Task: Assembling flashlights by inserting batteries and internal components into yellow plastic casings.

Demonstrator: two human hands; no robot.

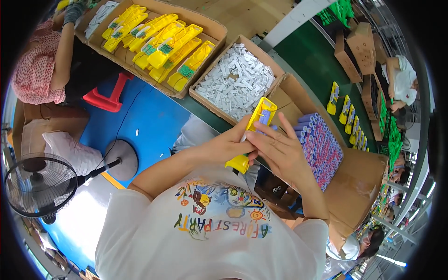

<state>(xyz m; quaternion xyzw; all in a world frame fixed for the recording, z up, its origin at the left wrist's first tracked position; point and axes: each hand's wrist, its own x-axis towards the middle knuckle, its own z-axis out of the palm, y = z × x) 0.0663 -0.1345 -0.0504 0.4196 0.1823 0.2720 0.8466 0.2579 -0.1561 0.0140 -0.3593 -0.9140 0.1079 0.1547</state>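
Observation:
A long yellow plastic housing (pixel 239 163) is held tilted in front of my chest. Inside its upper part lies a purple cylindrical battery cell (pixel 264 116). My left hand (pixel 232 141) wraps round the middle of the housing from the left. From the right, my right hand (pixel 283 150) closes over it, fingertips at its face and the outer fingers raised; whether they pinch a small part is hidden. Just beyond the hands stands a carton of small white plastic parts (pixel 208 95). To the right of my right hand, purple battery cells (pixel 322 147) stand packed in an open carton (pixel 357 179).
Yellow housings with green circuit boards (pixel 161 49) fill a carton at the far left. A green conveyor belt (pixel 305 58) carries more yellow housings (pixel 345 109). A fan (pixel 42 184) and a red stool (pixel 112 95) stand left. Co-workers sit at left (pixel 39 70) and right (pixel 401 79).

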